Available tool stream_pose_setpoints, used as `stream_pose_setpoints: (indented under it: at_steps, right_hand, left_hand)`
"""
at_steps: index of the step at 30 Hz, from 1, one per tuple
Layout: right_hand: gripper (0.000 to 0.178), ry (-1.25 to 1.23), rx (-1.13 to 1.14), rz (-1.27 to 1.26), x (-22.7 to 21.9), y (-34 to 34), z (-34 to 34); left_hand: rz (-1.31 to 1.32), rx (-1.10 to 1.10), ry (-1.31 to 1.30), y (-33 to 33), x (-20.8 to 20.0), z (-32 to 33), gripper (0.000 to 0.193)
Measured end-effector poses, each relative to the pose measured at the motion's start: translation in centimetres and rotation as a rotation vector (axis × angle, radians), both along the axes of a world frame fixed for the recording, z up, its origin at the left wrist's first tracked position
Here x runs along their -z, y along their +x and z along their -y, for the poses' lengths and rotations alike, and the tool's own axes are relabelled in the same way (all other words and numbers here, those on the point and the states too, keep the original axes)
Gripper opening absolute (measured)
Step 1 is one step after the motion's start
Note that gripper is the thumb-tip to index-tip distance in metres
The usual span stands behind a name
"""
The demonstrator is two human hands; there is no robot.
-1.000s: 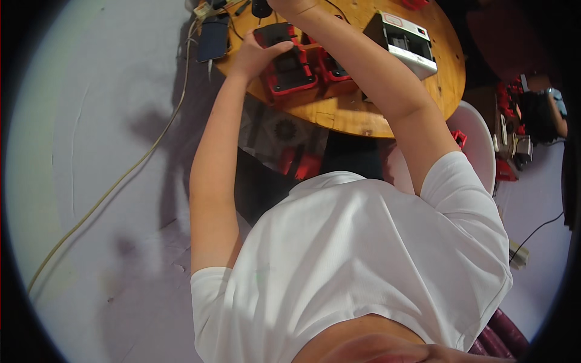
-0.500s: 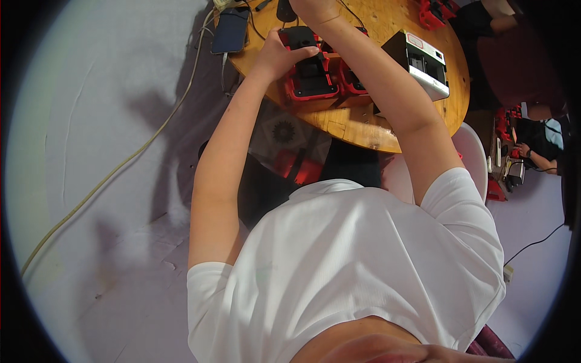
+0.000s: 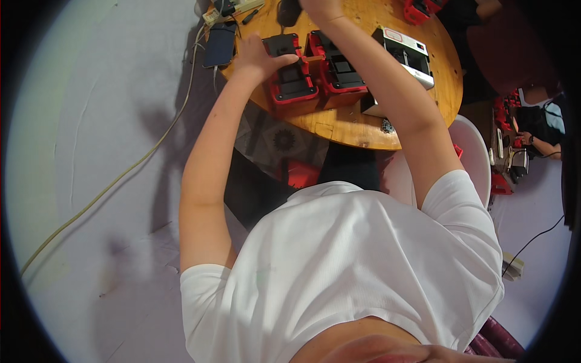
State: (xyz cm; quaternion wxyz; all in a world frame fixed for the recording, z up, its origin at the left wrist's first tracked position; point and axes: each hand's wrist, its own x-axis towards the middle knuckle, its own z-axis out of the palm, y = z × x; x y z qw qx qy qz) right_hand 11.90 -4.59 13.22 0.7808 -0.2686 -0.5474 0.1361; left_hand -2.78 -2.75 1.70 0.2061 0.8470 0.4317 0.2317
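Two red-and-black boxy devices stand side by side at the wooden table's near edge: a left device [image 3: 292, 75] and a right device [image 3: 342, 66]. My left hand [image 3: 255, 59] is at the left device's left side, its thumb stretched over the black top and its fingers apart. Past the right device, my right hand [image 3: 322, 8] reaches to the upper edge of the picture. Its fingers are cut off there, so any grip is hidden. Just left of it is a dark, rounded black object [image 3: 289, 12], whose kind I cannot make out.
A white-and-black machine [image 3: 407, 57] stands on the round wooden table [image 3: 363, 136], right of my right forearm. A dark phone [image 3: 219, 45] with a cable lies at the left edge, near a power strip [image 3: 242, 7]. Other people sit at the right, with more red devices [image 3: 417, 11].
My left hand has loosened and shifted left, its fingers spreading beside the left device. My right arm has moved slightly right relative to the devices, and more of the right device shows.
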Motion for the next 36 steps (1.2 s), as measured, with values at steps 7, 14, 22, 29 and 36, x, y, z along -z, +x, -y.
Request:
stream_pose_setpoints:
  at_steps: [7, 14, 22, 29, 36]
  right_hand:
    - [0.029, -0.128, 0.177, -0.024, -3.8, 5.3, 8.3]
    - [0.033, -0.227, 0.156, -0.113, -4.4, 7.5, 15.7]
    - [0.035, -0.173, 0.14, -0.087, -4.1, 8.8, 16.9]
    - [0.04, -0.7, -0.007, -0.125, 2.7, 4.3, 18.2]
    - [0.047, -0.662, 0.226, -0.081, 11.7, 2.6, 17.2]
  left_hand:
    - [0.041, 0.199, 0.362, 8.0, 0.1, 0.2, 0.085]
    - [-0.253, 0.242, 0.051, 10.6, -2.3, 1.4, 0.088]
    - [-0.177, 0.224, -0.085, 8.0, -10.0, -1.1, 0.081]
    - [-0.154, 0.584, -0.888, 0.1, -11.6, 1.3, 0.048]
    - [-0.54, 0.694, -0.567, 3.2, -10.9, 4.2, 0.061]
